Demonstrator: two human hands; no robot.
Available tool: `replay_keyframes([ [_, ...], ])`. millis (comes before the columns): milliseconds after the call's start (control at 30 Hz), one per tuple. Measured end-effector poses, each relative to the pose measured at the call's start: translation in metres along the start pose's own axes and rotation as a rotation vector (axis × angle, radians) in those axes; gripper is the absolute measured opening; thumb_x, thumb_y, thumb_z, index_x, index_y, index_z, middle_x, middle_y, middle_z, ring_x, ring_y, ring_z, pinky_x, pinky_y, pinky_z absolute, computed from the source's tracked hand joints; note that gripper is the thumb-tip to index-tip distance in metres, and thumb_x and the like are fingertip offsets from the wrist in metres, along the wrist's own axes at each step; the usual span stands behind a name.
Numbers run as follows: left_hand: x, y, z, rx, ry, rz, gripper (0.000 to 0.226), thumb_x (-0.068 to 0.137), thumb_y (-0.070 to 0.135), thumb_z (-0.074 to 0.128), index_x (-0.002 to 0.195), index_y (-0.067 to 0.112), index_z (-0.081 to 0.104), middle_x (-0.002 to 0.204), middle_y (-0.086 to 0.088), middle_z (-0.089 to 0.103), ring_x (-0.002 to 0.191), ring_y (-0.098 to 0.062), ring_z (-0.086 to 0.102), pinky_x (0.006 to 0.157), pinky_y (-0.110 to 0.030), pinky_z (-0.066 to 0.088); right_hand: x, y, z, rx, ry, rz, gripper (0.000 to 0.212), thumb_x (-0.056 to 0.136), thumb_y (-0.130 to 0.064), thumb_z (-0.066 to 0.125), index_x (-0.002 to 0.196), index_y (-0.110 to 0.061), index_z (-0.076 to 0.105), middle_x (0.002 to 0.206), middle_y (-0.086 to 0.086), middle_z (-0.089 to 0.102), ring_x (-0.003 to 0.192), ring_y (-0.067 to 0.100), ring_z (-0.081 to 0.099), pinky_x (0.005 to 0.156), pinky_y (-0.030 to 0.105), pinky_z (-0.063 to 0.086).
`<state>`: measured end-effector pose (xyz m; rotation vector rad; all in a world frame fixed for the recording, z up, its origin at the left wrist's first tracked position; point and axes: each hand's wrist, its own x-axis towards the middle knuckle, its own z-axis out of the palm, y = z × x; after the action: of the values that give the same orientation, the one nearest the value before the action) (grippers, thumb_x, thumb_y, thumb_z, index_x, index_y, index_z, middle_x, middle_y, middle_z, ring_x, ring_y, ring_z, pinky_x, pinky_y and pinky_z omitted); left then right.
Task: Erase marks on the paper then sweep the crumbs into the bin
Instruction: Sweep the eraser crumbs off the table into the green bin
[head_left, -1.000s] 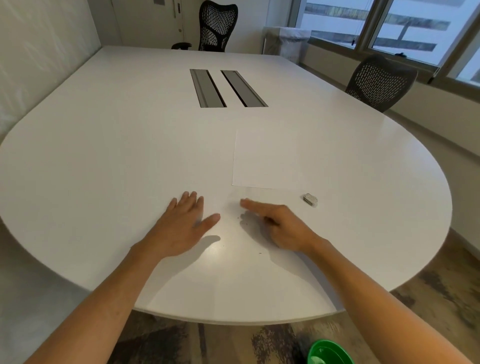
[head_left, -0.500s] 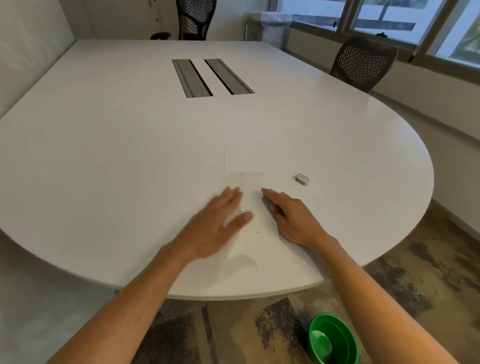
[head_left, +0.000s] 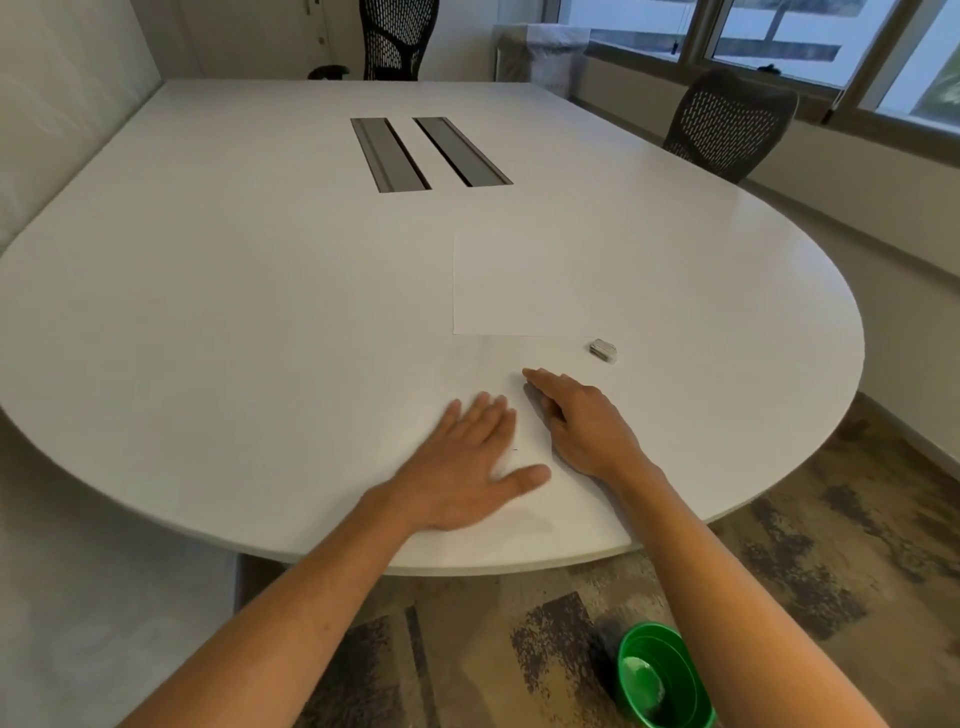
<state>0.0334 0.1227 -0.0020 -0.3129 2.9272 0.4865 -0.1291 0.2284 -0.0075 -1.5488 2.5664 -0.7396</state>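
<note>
Left hand (head_left: 467, 467) flat on white table (head_left: 208, 312), fingers spread, gripping nothing. Right hand (head_left: 582, 421) just beside at 3 o'clock, fingers extended, empty. Paper (head_left: 519, 283) at 12 o'clock, eraser (head_left: 603, 349) near its corner. Green bin (head_left: 662, 680) on floor at 5 o'clock.

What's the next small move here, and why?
Probably draw both hands toward the near table edge, herding the crumbs. The left hand lies flat and the right hand is edge-on beside it, with a dark speck between them; the green bin sits on the floor below that edge.
</note>
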Motion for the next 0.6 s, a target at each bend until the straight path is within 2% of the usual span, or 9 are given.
replay_keyframes([
  [67,-0.004,0.008,-0.003,-0.189,-0.005,0.06,0.085,0.087,0.073,0.014,0.155,0.025,-0.006,0.159,0.014,-0.017,0.141,0.005,-0.021,0.119,-0.025,-0.01,-0.001,0.001,0.0,-0.005,-0.004,-0.015,0.041,0.1,-0.021,0.035,0.141,-0.025,0.041,0.118,0.001,0.061,0.109,0.024,0.055,0.086,0.034,0.044],
  [133,-0.008,0.007,-0.012,-0.439,0.066,0.06,0.077,0.091,0.064,0.026,0.155,0.029,0.004,0.159,0.02,-0.006,0.14,0.011,-0.009,0.114,-0.015,-0.004,-0.002,0.002,-0.001,-0.004,-0.011,-0.029,0.043,0.099,-0.017,0.035,0.141,-0.024,0.041,0.123,0.003,0.06,0.112,0.025,0.054,0.088,0.035,0.043],
  [200,-0.009,-0.008,-0.021,-0.523,0.273,-0.006,0.072,0.093,0.059,0.033,0.155,0.025,0.018,0.16,0.013,0.01,0.144,0.005,0.005,0.118,-0.021,0.003,-0.003,0.002,-0.001,-0.002,-0.008,-0.023,0.042,0.1,-0.018,0.034,0.141,-0.023,0.042,0.121,0.002,0.061,0.109,0.024,0.054,0.085,0.034,0.042],
  [267,-0.005,-0.033,-0.028,-0.412,0.467,-0.166,0.071,0.096,0.059,0.034,0.152,0.016,0.027,0.161,0.002,0.02,0.148,-0.006,0.012,0.121,-0.028,0.004,-0.002,0.003,-0.001,0.006,0.01,-0.018,0.039,0.102,-0.021,0.034,0.14,-0.024,0.043,0.116,-0.002,0.062,0.105,0.023,0.054,0.08,0.032,0.041],
  [300,-0.004,-0.045,-0.031,-0.312,0.469,-0.271,0.076,0.095,0.062,0.029,0.153,0.012,0.025,0.161,-0.001,0.019,0.149,-0.011,0.01,0.121,-0.03,0.003,-0.002,0.003,-0.001,0.008,0.013,-0.02,0.039,0.102,-0.021,0.035,0.14,-0.024,0.043,0.113,-0.003,0.062,0.104,0.023,0.055,0.078,0.032,0.041],
  [400,-0.001,-0.067,-0.025,-0.049,0.246,-0.477,0.103,0.079,0.078,0.005,0.155,0.009,0.011,0.164,-0.009,0.005,0.151,-0.022,-0.003,0.121,-0.044,-0.002,-0.002,0.003,0.0,0.007,0.009,-0.03,0.041,0.099,-0.016,0.037,0.139,-0.023,0.043,0.112,-0.003,0.062,0.103,0.023,0.054,0.078,0.034,0.044],
  [500,0.001,-0.051,-0.016,0.041,0.152,-0.443,0.108,0.074,0.082,-0.002,0.155,0.013,-0.001,0.163,-0.01,-0.009,0.149,-0.022,-0.014,0.12,-0.045,-0.008,-0.002,0.003,-0.002,0.01,0.005,-0.038,0.041,0.1,-0.016,0.035,0.14,-0.022,0.042,0.113,-0.002,0.061,0.104,0.023,0.053,0.078,0.035,0.044],
  [600,0.004,-0.018,-0.006,0.041,0.084,-0.291,0.108,0.07,0.086,-0.009,0.155,0.021,-0.005,0.162,-0.004,-0.017,0.147,-0.017,-0.021,0.12,-0.044,-0.011,-0.002,0.003,-0.002,0.007,-0.006,-0.031,0.044,0.099,-0.014,0.034,0.141,-0.023,0.041,0.12,-0.002,0.059,0.109,0.024,0.052,0.079,0.035,0.042],
])
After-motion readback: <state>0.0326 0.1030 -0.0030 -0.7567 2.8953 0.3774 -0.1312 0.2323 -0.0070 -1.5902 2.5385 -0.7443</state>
